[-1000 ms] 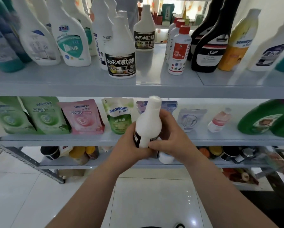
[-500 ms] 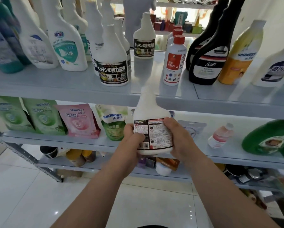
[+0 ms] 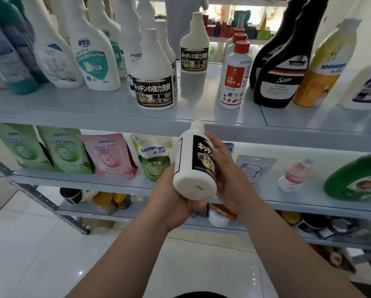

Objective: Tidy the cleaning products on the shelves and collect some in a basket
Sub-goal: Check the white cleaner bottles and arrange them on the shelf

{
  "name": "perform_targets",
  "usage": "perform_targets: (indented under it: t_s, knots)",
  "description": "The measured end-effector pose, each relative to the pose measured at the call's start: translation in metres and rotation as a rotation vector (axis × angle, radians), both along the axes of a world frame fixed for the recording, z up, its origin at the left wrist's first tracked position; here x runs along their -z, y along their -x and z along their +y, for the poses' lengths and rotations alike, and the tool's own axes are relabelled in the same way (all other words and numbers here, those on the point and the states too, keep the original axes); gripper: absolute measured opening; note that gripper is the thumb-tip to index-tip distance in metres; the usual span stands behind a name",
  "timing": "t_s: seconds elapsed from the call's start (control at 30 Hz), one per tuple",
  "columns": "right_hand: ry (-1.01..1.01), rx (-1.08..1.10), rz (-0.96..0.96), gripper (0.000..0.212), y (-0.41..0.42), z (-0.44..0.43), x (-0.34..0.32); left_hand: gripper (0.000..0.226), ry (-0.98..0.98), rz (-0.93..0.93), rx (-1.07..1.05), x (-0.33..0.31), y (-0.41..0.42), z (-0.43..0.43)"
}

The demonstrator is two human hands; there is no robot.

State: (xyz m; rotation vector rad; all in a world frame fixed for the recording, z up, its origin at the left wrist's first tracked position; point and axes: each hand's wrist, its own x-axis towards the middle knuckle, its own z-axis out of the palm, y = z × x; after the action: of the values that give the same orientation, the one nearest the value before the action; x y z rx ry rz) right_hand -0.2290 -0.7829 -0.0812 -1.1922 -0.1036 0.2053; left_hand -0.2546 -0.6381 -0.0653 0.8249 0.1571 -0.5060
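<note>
Below the upper shelf (image 3: 115, 117), note white bottle (image 3: 194, 168) clasped by left hand (image 3: 174, 203) and right hand (image 3: 229, 179), neck aimed up at shelf.

Before the shelves (image 3: 94, 123), left hand (image 3: 174, 203) and right hand (image 3: 232, 179) flank the bottle (image 3: 194, 188).

One view only: a wide-angle camera on the person's head, facing forward and down along both forearms. The grip, left hand (image 3: 174, 204) and right hand (image 3: 232, 181) holding a white black-labelled bottle (image 3: 194, 187), sits near the lens at frame centre. The top shelf (image 3: 94, 112) lies above and beyond the grip, and the tiled floor (image 3: 40, 254) below it.
</note>
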Motion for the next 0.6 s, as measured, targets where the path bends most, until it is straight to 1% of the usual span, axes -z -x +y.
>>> perform_targets:
  t_s: [0.03, 0.07, 0.1, 0.13, 0.2, 0.27, 0.3, 0.4, 0.43, 0.47, 0.5, 0.57, 0.6]
  knots:
    - [0.001, 0.024, -0.019, 0.057, 0.001, 0.000, 0.000, 0.040, -0.021, -0.012, 0.010, 0.001, 0.000, 0.003]
    - [0.010, 0.049, -0.033, 0.054, 0.003, 0.000, 0.000, 0.038, -0.084, -0.030, 0.022, 0.002, -0.002, 0.006]
    - [0.024, 0.078, -0.046, 0.056, 0.004, -0.001, -0.001, 0.040, -0.179, -0.051, 0.026, 0.003, -0.003, 0.012]
    - [0.061, 0.108, -0.069, 0.062, 0.006, -0.002, -0.002, 0.048, -0.268, -0.071, 0.020, 0.004, -0.005, 0.017]
    - [0.206, 0.157, -0.152, 0.073, 0.010, -0.001, -0.004, 0.071, -0.323, -0.156, 0.044, 0.007, -0.009, 0.031]
    - [0.346, 0.187, -0.238, 0.074, 0.016, 0.002, -0.008, 0.096, -0.353, -0.296, 0.109, 0.011, -0.013, 0.044]
    - [0.403, 0.199, -0.267, 0.074, 0.018, 0.005, -0.010, 0.102, -0.398, -0.359, 0.132, 0.014, -0.014, 0.048]
    - [0.509, 0.207, -0.318, 0.078, 0.023, 0.013, -0.010, 0.096, -0.435, -0.474, 0.136, 0.021, -0.013, 0.053]
    - [0.534, 0.196, -0.330, 0.076, 0.024, 0.016, -0.011, 0.101, -0.448, -0.482, 0.111, 0.023, -0.012, 0.054]
    - [0.553, 0.180, -0.332, 0.069, 0.024, 0.017, -0.012, 0.106, -0.490, -0.494, 0.080, 0.025, -0.011, 0.054]
    - [0.552, 0.164, -0.318, 0.058, 0.024, 0.016, -0.014, 0.107, -0.582, -0.518, 0.041, 0.026, -0.010, 0.054]
    - [0.540, 0.148, -0.258, 0.035, 0.022, 0.012, -0.020, 0.094, -0.890, -0.604, -0.038, 0.027, -0.006, 0.055]
    - [0.588, 0.162, -0.241, 0.028, 0.021, 0.008, -0.024, 0.087, -1.053, -0.650, -0.079, 0.026, -0.003, 0.054]
